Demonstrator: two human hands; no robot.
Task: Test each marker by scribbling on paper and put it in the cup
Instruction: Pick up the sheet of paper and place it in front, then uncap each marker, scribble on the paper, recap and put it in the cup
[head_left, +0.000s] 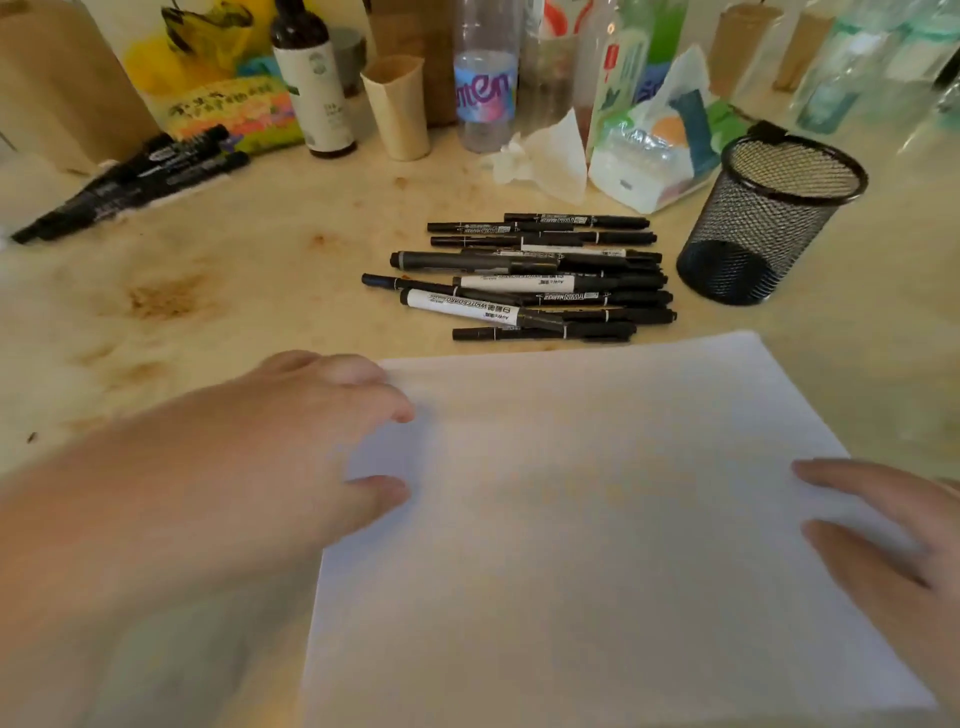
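Tabletop (249, 270), pale and brown-stained, carries black pens (135, 182) far left. Left hand (291, 441) rests loose-fingered on blank paper's (597, 519) left edge. Markers (530, 278), some reading "TWIN MARKER" or "WHITEBOARD", lie piled beside the upright mesh cup (763, 218). Right hand (893, 540) lies flat on the paper.

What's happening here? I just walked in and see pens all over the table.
A person is setting up to test markers. Both hands rest on a blank sheet of paper: the left hand at its left edge, the right hand at its right edge. Neither holds a marker. A pile of markers lies beyond the paper, and the mesh cup beside it looks empty.
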